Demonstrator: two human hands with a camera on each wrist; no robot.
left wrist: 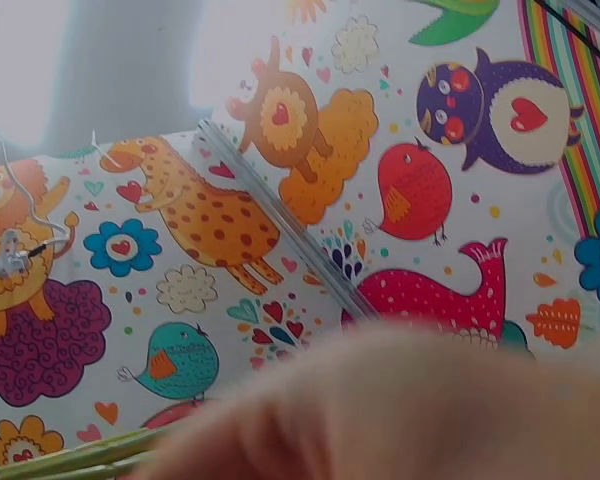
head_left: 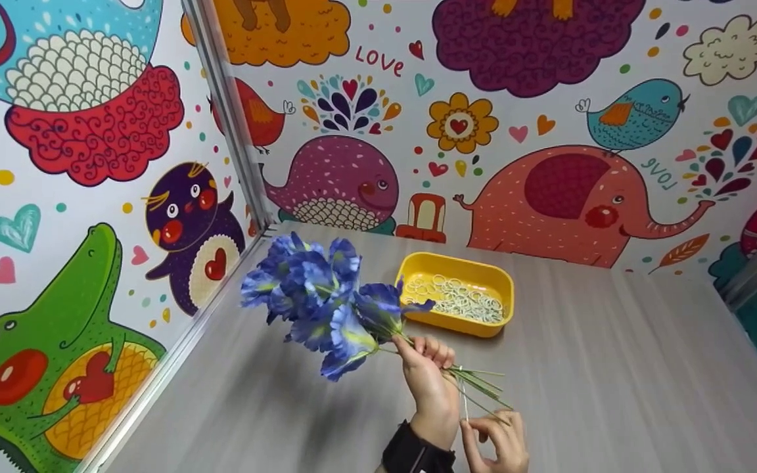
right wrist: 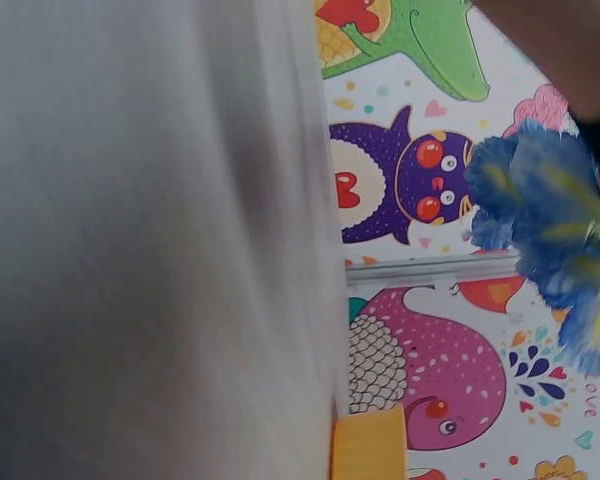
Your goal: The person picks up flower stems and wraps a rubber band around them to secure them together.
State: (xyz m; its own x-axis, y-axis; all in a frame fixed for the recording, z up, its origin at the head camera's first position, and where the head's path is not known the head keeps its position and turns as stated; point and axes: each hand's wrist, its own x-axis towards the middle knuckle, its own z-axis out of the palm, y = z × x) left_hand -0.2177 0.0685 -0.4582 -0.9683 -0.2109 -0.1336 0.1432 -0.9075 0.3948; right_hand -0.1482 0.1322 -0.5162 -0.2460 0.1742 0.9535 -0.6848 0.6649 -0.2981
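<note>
My left hand (head_left: 432, 387) grips a bunch of blue artificial irises (head_left: 316, 282) by the green stems (head_left: 483, 383), blooms pointing up and left. A pale rubber band (head_left: 464, 397) is looped at the stems below that hand and stretches down to my right hand (head_left: 500, 443). Thumb and fingers of the right hand pinch the band's lower end near the stem tips. In the left wrist view, the blurred left hand (left wrist: 380, 410) fills the bottom, with stems (left wrist: 70, 458) beside it. The right wrist view shows iris petals (right wrist: 555, 200) at the right, but not the right hand's fingers.
Behind the hands, a yellow tray (head_left: 508, 289) containing many pale rubber bands (head_left: 460, 299) stands on the grey wood-grain table (head_left: 615, 368). Walls printed with cartoon animals enclose the table at the left and back. A black strap (head_left: 414, 450) circles the left wrist.
</note>
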